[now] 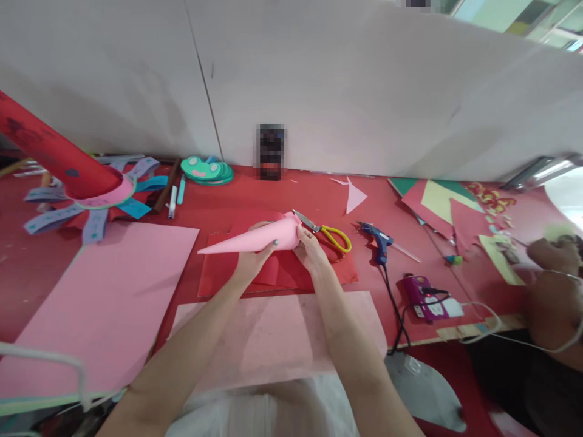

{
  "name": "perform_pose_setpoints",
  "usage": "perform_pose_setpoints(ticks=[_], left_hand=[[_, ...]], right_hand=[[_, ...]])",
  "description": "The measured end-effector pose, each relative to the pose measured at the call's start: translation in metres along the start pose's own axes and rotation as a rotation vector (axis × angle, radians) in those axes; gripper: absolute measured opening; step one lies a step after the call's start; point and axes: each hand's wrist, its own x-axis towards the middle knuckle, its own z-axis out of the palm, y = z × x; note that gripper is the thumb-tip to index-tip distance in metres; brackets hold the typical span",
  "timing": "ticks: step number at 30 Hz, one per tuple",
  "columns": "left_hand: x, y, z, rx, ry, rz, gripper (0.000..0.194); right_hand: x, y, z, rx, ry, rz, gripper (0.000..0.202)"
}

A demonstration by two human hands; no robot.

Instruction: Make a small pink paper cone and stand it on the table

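Pinks and reds across our desk

We hold a pale pink paper cone over a red sheet on the red desk. Just right of the cone lie scissors with yellow handles, and farther right a blue glue gun with a black cord, then a purple box. Left of the cone we see a large pink sheet; below it, a paler pink sheet. Far left of the cone stands a red tube ringed with lilac and blue strips. Behind the cone sit teal-green frog faces with pink mouths. Far right lie red, yellow and green paper pieces.
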Motion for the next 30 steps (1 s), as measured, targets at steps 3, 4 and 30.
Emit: perform_pose_setpoints(ticks=[3, 4, 30], left_hand=[[0.001, -0.001, 0.000, 0.002, -0.007, 0.004, 0.042], [0.001, -0.001, 0.000, -0.001, -0.013, 0.003, 0.044], [0.003, -0.004, 0.005, -0.086, -0.006, -0.123, 0.056]], right_hand=[[0.001, 0.002, 0.002, 0.030, 0.037, -0.018, 0.032], [0.001, 0.003, 0.003, 0.056, 0.052, -0.015, 0.032], [0.000, -0.006, 0.006, -0.094, 0.164, -0.254, 0.029]])
